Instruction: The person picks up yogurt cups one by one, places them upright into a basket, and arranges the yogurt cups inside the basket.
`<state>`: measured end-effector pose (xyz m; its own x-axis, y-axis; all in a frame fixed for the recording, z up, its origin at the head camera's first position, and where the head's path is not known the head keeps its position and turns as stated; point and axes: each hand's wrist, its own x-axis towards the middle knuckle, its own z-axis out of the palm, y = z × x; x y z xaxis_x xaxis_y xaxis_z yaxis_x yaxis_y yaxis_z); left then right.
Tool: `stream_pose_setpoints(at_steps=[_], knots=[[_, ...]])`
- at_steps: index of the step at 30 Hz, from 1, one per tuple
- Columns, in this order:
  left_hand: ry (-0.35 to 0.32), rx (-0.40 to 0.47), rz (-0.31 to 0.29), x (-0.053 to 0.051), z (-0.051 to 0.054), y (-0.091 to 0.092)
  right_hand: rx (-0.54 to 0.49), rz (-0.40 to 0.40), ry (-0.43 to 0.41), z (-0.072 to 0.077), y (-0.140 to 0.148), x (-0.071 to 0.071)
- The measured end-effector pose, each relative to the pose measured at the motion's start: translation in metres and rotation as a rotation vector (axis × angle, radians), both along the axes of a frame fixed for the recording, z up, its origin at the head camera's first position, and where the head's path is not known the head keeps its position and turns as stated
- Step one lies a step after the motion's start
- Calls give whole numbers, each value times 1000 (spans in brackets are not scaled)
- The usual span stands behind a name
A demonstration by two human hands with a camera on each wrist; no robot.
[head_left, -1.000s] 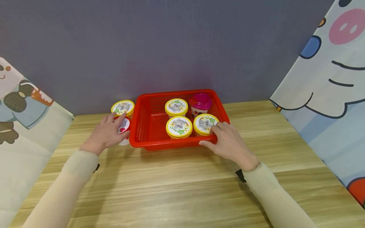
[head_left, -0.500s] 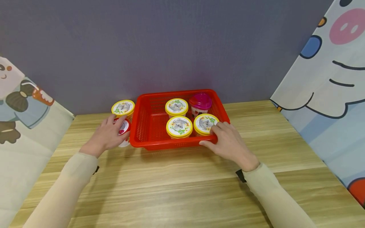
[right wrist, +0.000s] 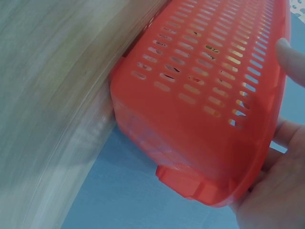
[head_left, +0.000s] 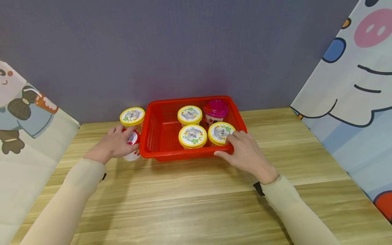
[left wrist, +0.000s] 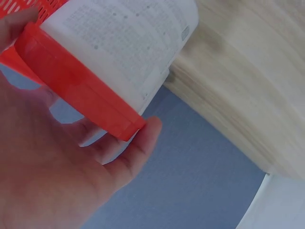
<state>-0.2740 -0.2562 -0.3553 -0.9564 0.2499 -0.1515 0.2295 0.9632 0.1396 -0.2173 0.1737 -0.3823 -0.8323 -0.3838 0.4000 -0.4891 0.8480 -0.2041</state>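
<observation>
My left hand grips a white tub with a red lid just left of the red plastic basket. In the left wrist view the thumb and fingers lie around the lid's edge, and small print covers the tub's side. From the head, the hand hides part of this tub. My right hand holds the basket's front right corner, thumb on the outside of the rim. Inside the basket stand three yellow-lidded tubs, one at the back, and a cup with a magenta lid.
Another yellow-lidded tub stands behind my left hand, close to the basket's left side. The wooden table meets a grey back wall. Cartoon-printed sheets flank the table on both sides.
My left hand has drawn the red-lidded tub slightly toward me, away from the yellow-lidded tub behind it. My right hand and the basket stay in place.
</observation>
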Motion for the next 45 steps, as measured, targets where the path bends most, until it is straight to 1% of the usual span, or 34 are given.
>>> stream_pose_setpoints(at_steps=[4,8,16,20,25,29,34,45], knots=[[-22,-24,4,-1,2,1,3,0,-5,0,0,0],[-15,-38,6,-1,3,3,2,3,-5,1,-1,1],[-17,-37,14,-1,4,3,2,7,0,1,-1,1],[-11,-35,13,-1,4,3,1,5,-1,1,0,1],[14,-43,6,-3,6,2,8,1,-6,1,0,0],[44,-42,1,-4,11,1,12,-1,-8,1,0,0],[65,-42,-4,-5,19,1,9,-1,-11,1,0,0],[88,-69,14,-7,42,-5,8,-3,-16,1,0,0]])
